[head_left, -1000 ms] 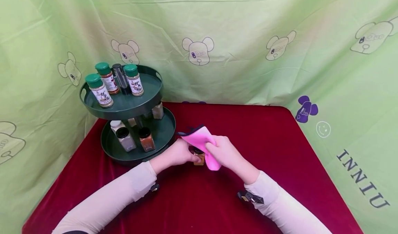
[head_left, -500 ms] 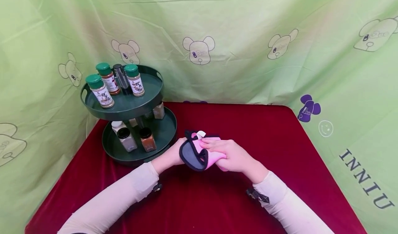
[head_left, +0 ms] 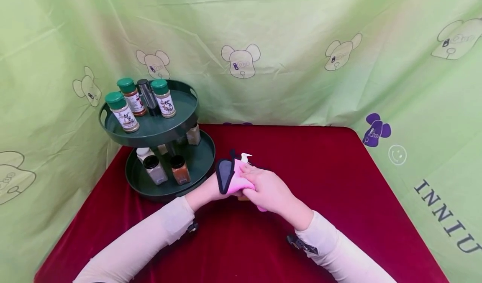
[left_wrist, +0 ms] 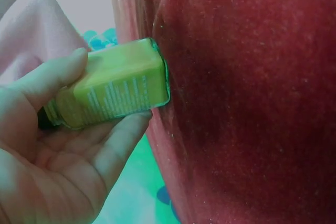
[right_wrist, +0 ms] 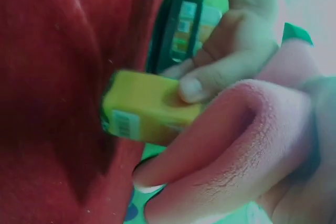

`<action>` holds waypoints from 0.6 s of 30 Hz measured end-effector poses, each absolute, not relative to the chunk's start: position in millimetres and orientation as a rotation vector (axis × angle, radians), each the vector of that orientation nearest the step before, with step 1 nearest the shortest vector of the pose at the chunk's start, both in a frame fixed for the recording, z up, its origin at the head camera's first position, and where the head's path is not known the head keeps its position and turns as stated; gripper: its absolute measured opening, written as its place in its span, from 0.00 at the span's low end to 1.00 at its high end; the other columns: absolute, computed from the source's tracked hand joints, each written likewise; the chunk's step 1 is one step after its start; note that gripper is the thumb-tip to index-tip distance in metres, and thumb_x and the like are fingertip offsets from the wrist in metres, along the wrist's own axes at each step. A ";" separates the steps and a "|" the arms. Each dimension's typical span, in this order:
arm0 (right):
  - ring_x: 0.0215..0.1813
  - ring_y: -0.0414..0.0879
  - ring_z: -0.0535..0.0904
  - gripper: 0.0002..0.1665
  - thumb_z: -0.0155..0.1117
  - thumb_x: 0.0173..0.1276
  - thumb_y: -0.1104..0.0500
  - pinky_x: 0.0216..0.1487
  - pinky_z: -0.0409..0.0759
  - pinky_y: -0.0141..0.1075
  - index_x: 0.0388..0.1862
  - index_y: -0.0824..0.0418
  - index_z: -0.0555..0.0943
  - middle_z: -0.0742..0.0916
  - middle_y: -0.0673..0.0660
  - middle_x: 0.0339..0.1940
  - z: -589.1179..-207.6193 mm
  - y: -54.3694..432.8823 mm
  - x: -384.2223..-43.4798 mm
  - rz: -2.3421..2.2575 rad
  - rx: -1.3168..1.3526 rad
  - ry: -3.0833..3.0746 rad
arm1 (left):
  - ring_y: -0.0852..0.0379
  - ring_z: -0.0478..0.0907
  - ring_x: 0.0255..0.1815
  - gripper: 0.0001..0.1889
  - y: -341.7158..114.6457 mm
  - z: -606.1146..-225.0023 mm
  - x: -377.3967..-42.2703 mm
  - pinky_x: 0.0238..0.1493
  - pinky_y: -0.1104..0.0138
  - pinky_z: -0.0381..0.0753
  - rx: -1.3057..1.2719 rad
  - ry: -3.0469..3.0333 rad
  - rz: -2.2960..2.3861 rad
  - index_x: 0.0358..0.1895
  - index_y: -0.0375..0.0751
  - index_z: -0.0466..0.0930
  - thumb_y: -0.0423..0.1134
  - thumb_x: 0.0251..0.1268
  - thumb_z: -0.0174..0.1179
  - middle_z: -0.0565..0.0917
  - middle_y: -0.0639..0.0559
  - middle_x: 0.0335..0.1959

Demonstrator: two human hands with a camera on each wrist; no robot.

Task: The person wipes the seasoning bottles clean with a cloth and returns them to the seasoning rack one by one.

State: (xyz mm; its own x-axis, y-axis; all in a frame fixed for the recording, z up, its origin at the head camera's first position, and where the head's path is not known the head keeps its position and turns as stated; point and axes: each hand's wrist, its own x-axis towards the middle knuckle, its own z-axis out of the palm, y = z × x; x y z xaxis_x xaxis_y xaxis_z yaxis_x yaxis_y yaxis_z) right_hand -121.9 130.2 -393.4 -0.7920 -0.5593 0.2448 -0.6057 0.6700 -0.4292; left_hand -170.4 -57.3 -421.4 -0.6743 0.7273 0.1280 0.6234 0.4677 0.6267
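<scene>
My left hand grips a small square glass jar of yellow spice between thumb and fingers. In the left wrist view a bit of its black cap shows inside the palm, and printed lines run along one side. A pink cloth with black edging and a grey underside drapes over the left hand and the jar's top. My right hand holds this cloth from above, fingers bent over it. In the right wrist view the folded cloth overlaps the jar's cap end, which is hidden there.
A dark green two-tier rack stands left of the hands. Green-capped spice bottles and a dark cylinder are on top; several jars sit below. A red cloth covers the table, with a green curtain behind.
The cloth, earlier hanging from my right hand beside the jar, now lies over the jar's top and left hand. My right hand has shifted over it; the left stays nearly in place.
</scene>
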 end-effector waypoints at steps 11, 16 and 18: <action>0.69 0.45 0.79 0.25 0.60 0.66 0.64 0.67 0.77 0.43 0.62 0.55 0.85 0.86 0.52 0.63 -392.1 146.4 -135.6 0.897 1.314 -2.568 | 0.59 0.82 0.56 0.25 -52.9 -417.9 -173.8 0.59 0.70 0.77 1.633 2.656 0.229 0.63 0.52 0.80 0.50 0.63 0.69 0.86 0.55 0.55; 0.64 0.45 0.83 0.26 0.58 0.65 0.63 0.56 0.83 0.38 0.62 0.56 0.85 0.86 0.52 0.62 -390.4 144.2 -132.4 1.027 1.199 -2.609 | 0.62 0.81 0.36 0.12 -53.6 -419.6 -174.9 0.44 0.73 0.77 1.624 2.582 0.578 0.46 0.52 0.82 0.42 0.60 0.71 0.85 0.56 0.32; 0.52 0.43 0.88 0.28 0.58 0.63 0.63 0.44 0.82 0.34 0.63 0.53 0.85 0.89 0.50 0.56 -390.5 143.2 -130.6 1.123 1.113 -2.643 | 0.60 0.79 0.30 0.08 -55.4 -420.1 -174.6 0.39 0.71 0.77 1.452 2.486 0.801 0.41 0.48 0.81 0.38 0.61 0.70 0.83 0.54 0.27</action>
State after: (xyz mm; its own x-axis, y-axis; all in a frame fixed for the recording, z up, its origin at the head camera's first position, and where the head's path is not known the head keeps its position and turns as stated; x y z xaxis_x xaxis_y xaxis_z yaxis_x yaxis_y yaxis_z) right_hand -130.6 143.2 -390.5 -0.7371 -0.5971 0.3164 -0.6422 0.4731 -0.6031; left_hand -174.6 -55.4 -420.1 -0.5190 0.8446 0.1318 0.7627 0.3879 0.5174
